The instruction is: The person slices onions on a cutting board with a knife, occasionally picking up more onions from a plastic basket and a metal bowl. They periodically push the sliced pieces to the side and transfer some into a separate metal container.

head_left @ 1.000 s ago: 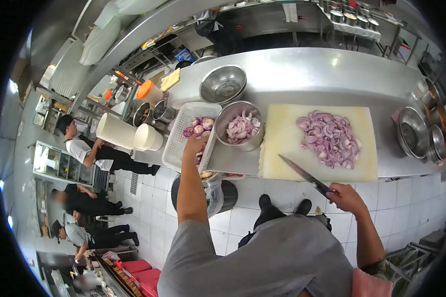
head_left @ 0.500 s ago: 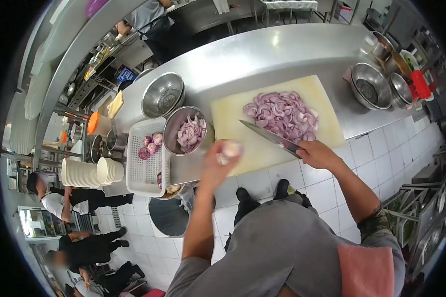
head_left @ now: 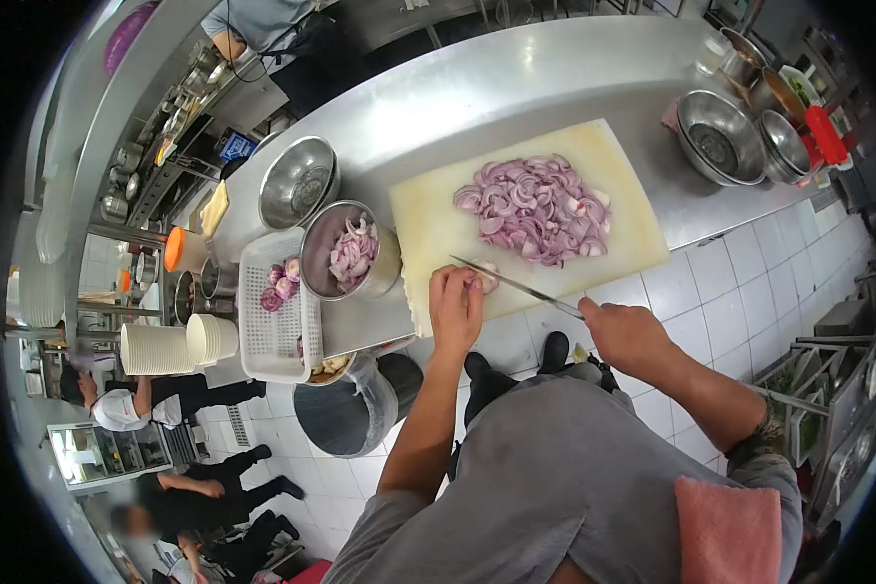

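My left hand is closed around a peeled onion at the near edge of the cutting board. In my right hand is the handle of a kitchen knife. Its blade reaches leftward across the onion, the tip close to my left fingers. Beyond the blade, a wide heap of sliced red onion covers the board's middle. Left of the board stands a steel pot with onion pieces inside.
A white basket holds several purple onions. Steel bowls stand behind it and at the right. Paper tubs are stacked at the left corner. A lined bin is below the counter; people are at the left.
My left hand has brought the onion from above the counter edge down onto the board. The knife has swung away from the sliced heap, its blade now at the onion.
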`<state>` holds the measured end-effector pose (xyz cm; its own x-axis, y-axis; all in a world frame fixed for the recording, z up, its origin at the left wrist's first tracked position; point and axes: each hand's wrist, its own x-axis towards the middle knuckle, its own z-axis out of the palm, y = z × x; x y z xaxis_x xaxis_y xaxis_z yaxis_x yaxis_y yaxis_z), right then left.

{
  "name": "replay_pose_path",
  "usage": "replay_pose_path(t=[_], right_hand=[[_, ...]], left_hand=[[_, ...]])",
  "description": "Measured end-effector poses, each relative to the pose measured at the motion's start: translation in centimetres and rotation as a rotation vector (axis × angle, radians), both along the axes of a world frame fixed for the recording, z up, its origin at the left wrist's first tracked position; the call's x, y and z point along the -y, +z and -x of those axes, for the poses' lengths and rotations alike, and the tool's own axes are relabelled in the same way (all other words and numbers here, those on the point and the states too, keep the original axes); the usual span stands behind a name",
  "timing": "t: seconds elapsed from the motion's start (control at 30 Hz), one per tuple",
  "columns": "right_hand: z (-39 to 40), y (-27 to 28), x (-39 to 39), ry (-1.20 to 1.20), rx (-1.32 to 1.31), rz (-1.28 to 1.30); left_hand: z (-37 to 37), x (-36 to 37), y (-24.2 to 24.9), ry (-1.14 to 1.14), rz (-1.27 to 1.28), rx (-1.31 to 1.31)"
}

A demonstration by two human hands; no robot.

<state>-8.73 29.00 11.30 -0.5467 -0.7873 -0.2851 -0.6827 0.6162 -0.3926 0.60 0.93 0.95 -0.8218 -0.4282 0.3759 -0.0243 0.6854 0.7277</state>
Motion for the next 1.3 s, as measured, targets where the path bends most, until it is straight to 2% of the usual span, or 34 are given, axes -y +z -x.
replay_pose_path(t=[0.2,0.3,0.5,0.6,0.7,0.8,0.83,0.9,1.07,1.17,1.3], right_hand=[[-0.8,2.8,0.3,0.047,0.033,-0.135],[-0.5,-0.6,1.4,0.074,0.095,-0.128],[0.9,-7.1,6.9,0.025,0.171,0.141],[4.4,-8.5,7.0,0.096,0.191,0.168],[5.0,-8.1,5.7,0.074,0.162,0.159],[4.1,-5.0,5.1,0.014,0.163,0.095],[3.5,-3.8,4.6,-0.005,0.181,0.07],[2.5,-2.1,3.8,-0.011,0.205,0.016],[1.6,0.9,1.9,0.034,0.207,-0.075],[1.7,1.0,1.6,0.048,0.219,-0.135],[1.9,-4.0,3.0,0.044,0.242,0.014]], left_hand=[[0.1,-0.2,-1.3,0.048,0.083,-0.019],[-0.1,0.1,-1.7,0.023,0.054,-0.047],[0.2,-0.3,-0.1,0.011,-0.012,-0.059],[2.0,0.3,1.1,-0.047,0.117,0.046],[3.4,1.7,1.6,-0.081,0.303,0.29],[2.0,2.1,1.9,-0.037,0.215,0.122],[1.6,2.3,2.4,-0.102,0.204,0.113],[0.4,2.1,3.1,-0.227,0.17,0.106],[0.0,1.3,2.4,-0.201,0.154,0.202],[-0.1,0.6,2.4,-0.174,0.136,0.173],[0.0,0.6,2.2,-0.169,0.151,0.161]])
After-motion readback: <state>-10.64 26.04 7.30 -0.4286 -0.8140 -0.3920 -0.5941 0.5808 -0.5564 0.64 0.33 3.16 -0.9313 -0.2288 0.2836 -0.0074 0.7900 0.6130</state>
